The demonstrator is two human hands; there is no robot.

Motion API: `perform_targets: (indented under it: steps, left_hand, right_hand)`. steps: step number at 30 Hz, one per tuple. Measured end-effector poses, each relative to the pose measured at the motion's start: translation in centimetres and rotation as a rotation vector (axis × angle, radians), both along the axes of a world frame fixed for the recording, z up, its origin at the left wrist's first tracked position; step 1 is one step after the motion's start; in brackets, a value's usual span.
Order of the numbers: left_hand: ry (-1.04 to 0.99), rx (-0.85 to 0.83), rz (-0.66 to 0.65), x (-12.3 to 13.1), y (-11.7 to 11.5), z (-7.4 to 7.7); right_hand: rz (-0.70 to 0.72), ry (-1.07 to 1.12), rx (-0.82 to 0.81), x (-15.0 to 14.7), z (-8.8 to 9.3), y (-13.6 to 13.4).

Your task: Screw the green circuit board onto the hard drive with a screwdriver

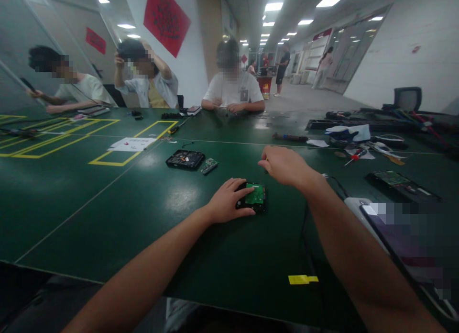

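A hard drive, set in from the near edge of the tabletop, is clasped across by the left hand; the right hand is curled beyond it, its grip not discernible; disassembly is seemingly in hand, firm steadying probably called for

A glossy dark-green tabletop bears yellow tape outlines. Directly on it lies a black rectangular hard drive with a green-board face. Beyond it, an opened black metal drive casing sits just beside a small loose green circuit board. Farther off lie white paper sheets and a yellow-and-black screwdriver; nearer, a bright yellow label.
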State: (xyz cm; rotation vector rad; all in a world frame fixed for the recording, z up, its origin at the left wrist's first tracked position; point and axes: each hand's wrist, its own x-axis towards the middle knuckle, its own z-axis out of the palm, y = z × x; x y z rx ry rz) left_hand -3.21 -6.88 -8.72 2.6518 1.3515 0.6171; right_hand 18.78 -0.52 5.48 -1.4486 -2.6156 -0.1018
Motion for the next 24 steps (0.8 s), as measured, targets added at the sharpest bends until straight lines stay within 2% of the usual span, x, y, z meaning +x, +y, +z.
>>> perform_targets:
  steps: [3, 6, 12, 18, 21, 24]
  left_hand:
    - [0.01, 0.002, 0.0, 0.0, 0.0, 0.0]
    - [0.007, 0.007, -0.007, 0.0, 0.1, -0.1]
    - [0.006, 0.002, -0.004, 0.1, 0.0, 0.1]
    - [0.011, 0.012, -0.005, 0.1, 0.0, -0.1]
    - [0.016, 0.018, -0.005, 0.0, 0.0, 0.0]
    - [0.015, 0.02, -0.008, 0.0, -0.1, 0.2]
  right_hand:
    - [0.136, 0.051, -0.049, 0.4, -0.1, 0.4]
    - [0.189, 0.056, -0.08, 0.6, -0.2, 0.4]
    - [0.064, -0.009, 0.079, -0.5, -0.8, 0.0]
    - [-0.076, 0.004, 0.072, -1.1, -0.7, -0.2]
    - [-0.027, 0.018, 0.037, -0.9, -0.6, -0.1]
    - [0.095, 0.057, -0.011, -0.5, -0.4, -0.1]
